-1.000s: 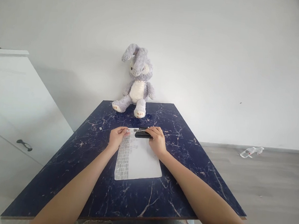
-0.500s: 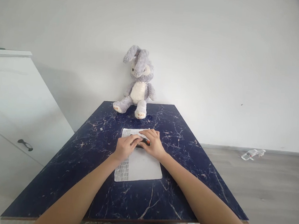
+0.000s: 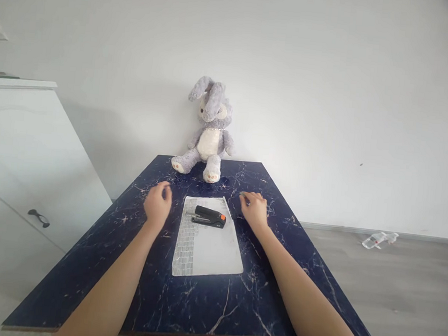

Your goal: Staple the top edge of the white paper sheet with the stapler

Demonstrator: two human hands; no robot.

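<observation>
A black stapler [image 3: 208, 217] with an orange patch on its right end lies on the upper part of a white sheet of paper [image 3: 216, 251]. Grey brick-like drawing runs down the sheet's left side, and the upper right edge looks slightly curled. To the left of the paper, my left hand [image 3: 158, 203] is apart from it, fingers loosely bent, thumb away from them, holding nothing I can see. My right hand [image 3: 255, 209] is just right of the sheet, fingers loosely curled with a gap to the thumb, and no object shows in it.
A grey plush rabbit [image 3: 210, 130] sits at the far edge of the dark blue marbled table [image 3: 277, 277], against the wall. A white cabinet [image 3: 25, 150] with a dark handle stands at left. On the floor at right lies a clear plastic item [image 3: 379, 240].
Both hands have let go of the stapler and moved apart, left hand to the left, right hand to the right. The stapler now lies uncovered on the paper.
</observation>
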